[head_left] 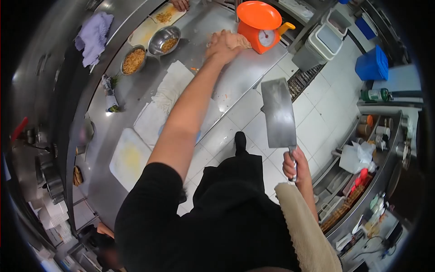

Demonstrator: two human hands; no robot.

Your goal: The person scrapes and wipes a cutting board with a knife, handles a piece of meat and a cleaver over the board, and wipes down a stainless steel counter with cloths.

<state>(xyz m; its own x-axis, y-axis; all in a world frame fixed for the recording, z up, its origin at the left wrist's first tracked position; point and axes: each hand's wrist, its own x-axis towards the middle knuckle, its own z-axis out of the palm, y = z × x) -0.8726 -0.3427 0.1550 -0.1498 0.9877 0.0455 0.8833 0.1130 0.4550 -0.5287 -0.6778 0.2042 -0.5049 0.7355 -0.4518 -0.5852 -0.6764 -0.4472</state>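
Note:
My left hand (222, 48) reaches to the far part of the steel counter and rests on a pinkish cloth-like or raw-looking item (239, 41), fingers apart. Just right of it stands an orange scale (262, 36) with a round dish on top. My right hand (297, 164) is wrapped round the handle of a wide cleaver (279, 113), held blade up over the tiled floor. Left of my left hand are a steel bowl (157, 41) with shredded food and a smaller bowl of shreds (133, 61).
White cloths (174, 84) and a white cutting board (131, 156) lie on the counter (104, 167). Another person's hand (180, 4) is at a far board (140, 35). A blue bin (372, 64), a grey-white bin (324, 43) and an ingredient station (333, 181) stand to the right.

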